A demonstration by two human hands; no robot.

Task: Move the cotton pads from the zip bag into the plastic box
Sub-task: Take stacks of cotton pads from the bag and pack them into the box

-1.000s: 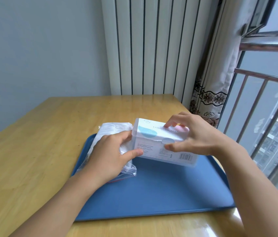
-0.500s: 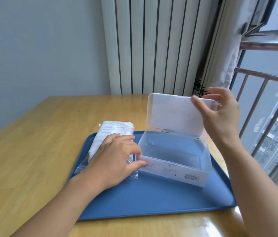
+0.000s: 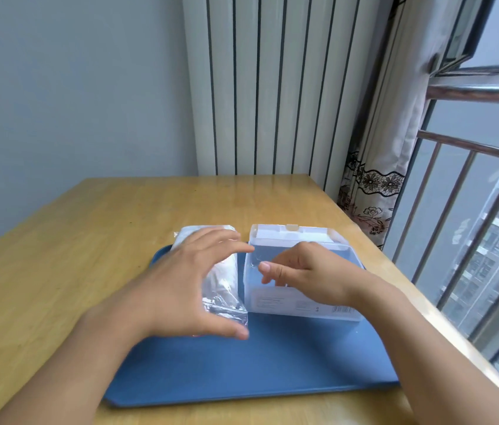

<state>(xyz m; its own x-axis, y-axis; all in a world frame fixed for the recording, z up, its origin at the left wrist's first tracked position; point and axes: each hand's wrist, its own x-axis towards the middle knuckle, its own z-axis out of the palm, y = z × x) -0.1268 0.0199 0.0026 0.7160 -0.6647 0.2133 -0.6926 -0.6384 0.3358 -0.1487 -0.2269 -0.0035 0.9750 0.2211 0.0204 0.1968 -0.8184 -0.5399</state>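
Note:
A clear zip bag [image 3: 223, 289] with white cotton pads [image 3: 190, 233] inside lies on the left part of a blue tray [image 3: 257, 363]. Right beside it stands the clear plastic box [image 3: 272, 302], open, with its lid [image 3: 294, 233] folded back flat behind it. My left hand [image 3: 181, 292] arches over the bag with its fingers spread, thumb at the bag's near corner; I cannot tell whether it touches the bag. My right hand [image 3: 309, 274] hovers in front of the open box, fingers loosely curled, pointing left toward the bag and holding nothing.
The tray rests on a wooden table [image 3: 89, 240]. A white radiator [image 3: 257, 87] stands behind the table. At the right are a patterned curtain [image 3: 374, 179] and a window railing [image 3: 472, 210] close to the table's right edge.
My right hand let go of the lid, which dropped back flat behind the box, and came down leftward over the box. My left hand lifted and spread over the bag.

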